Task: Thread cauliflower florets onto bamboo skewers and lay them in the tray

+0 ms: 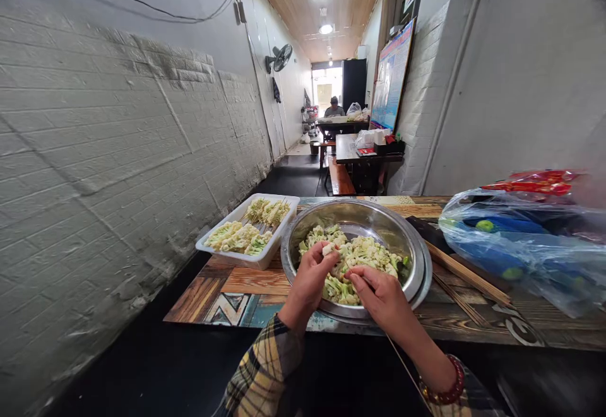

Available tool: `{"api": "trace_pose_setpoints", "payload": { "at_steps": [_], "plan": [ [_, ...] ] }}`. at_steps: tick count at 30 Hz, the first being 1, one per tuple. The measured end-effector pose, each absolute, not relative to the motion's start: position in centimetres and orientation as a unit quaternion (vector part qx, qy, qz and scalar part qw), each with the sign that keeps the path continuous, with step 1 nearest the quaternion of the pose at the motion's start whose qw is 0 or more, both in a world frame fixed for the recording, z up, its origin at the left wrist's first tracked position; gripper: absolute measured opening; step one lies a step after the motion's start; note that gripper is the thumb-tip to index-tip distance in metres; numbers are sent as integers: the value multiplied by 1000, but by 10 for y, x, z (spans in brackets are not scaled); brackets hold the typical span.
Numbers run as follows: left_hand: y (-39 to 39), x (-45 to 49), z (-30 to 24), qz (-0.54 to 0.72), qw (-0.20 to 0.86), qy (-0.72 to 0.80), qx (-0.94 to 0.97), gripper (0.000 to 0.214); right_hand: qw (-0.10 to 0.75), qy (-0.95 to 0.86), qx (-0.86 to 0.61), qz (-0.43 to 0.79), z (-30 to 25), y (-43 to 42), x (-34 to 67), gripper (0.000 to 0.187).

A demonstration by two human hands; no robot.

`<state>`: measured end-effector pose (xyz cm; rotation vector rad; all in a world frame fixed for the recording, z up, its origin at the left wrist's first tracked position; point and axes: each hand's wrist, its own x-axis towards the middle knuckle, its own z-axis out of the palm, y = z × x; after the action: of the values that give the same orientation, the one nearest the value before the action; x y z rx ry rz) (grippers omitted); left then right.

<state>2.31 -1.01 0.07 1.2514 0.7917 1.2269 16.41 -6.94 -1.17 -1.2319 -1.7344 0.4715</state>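
A large steel bowl (392, 231) on the patterned table holds cut cauliflower florets (364, 253). My left hand (312, 275) is over the bowl's near side, fingers closed on a pale floret (327, 249). My right hand (379, 294) is beside it, pinched on a thin bamboo skewer (402, 363) that runs back under my wrist. The two hands nearly touch above the florets. A white rectangular tray (265, 254) left of the bowl holds several skewered cauliflower pieces (243, 237).
Loose bamboo skewers (466, 275) lie right of the bowl. A blue plastic bag (525, 246) with packets sits at the right. A brick wall runs close on the left. Further tables (350, 149) and a seated person (334, 108) are down the corridor.
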Motion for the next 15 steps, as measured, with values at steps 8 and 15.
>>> {"api": "trace_pose_setpoints", "payload": {
  "at_steps": [8, 15],
  "plan": [
    [-6, 23, -3, 532, 548, 365, 532, 27, 439, -723, -511, 150, -15, -67, 163, 23],
    [-5, 23, -1, 514, 578, 355, 525, 29, 420, -724, -539, 95, -17, -68, 162, 28]
  ]
}}
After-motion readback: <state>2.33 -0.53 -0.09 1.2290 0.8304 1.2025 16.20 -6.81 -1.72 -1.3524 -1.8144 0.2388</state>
